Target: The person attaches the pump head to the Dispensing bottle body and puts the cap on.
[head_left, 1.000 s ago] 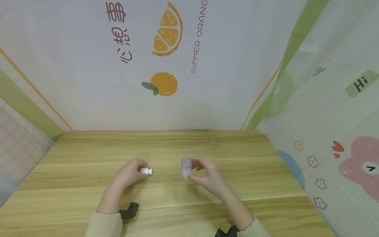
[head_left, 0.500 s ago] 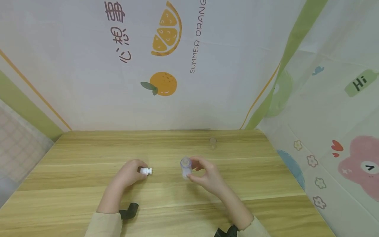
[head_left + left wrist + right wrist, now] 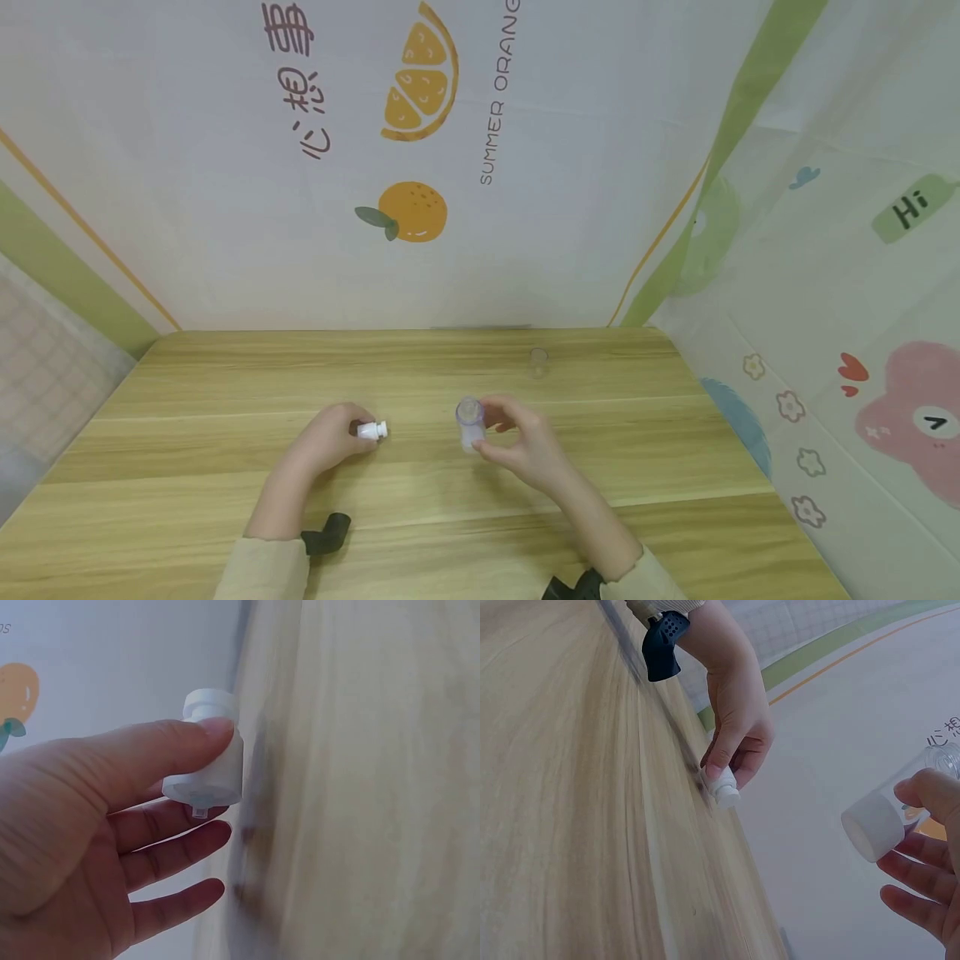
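In the head view my left hand point(image 3: 330, 437) is low over the table, pinching a small white bottle-shaped piece point(image 3: 369, 431) between thumb and fingers. The left wrist view shows its stepped, narrower end up and a small clear nub point(image 3: 199, 811) under its wide end. To the right, my right hand point(image 3: 528, 446) holds a clear bottle point(image 3: 471, 425) by its side, thumb on one side and fingers on the other. Its threaded mouth point(image 3: 943, 756) is uncovered and a white section point(image 3: 873, 827) forms its base. The two objects are apart.
A small clear cup-shaped piece point(image 3: 538, 362) stands toward the back right of the wooden table point(image 3: 247, 367). Printed white cloth point(image 3: 300, 250) hangs behind the table and along the sides. A black wrist mount point(image 3: 327, 533) is on the left forearm.
The white piece in my left hand has tipped slightly, its narrow end swinging a little away from me. My right hand keeps its hold on the clear bottle, nearly still.
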Motion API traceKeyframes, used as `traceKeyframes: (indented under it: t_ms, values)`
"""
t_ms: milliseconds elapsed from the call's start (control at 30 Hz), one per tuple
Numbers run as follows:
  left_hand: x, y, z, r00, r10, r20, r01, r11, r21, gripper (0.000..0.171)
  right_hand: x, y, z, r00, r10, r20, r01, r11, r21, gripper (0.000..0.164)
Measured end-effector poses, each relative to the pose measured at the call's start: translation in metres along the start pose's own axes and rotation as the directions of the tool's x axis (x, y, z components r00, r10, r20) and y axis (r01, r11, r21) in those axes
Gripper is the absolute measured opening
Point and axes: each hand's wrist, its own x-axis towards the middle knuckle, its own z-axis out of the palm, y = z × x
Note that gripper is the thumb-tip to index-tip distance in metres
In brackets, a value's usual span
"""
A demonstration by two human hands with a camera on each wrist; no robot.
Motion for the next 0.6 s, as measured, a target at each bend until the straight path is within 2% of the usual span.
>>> traceKeyframes:
  t_ms: [400,600]
  values:
    - [-0.002,0.008,-0.005,1.000,0.007,-0.024,-0.008,0.999,-0.043,0.024,0.000,-0.004,-0.001,0.999,0.035,0.008,-0.035,0.999,0.009,0.045]
    - [-0.004,0.013,-0.007,0.999,0.013,-0.049,-0.016,0.998,-0.063,0.027,-0.004,0.026,0.006,0.996,0.090,0.005,-0.090,0.995,0.034,0.049]
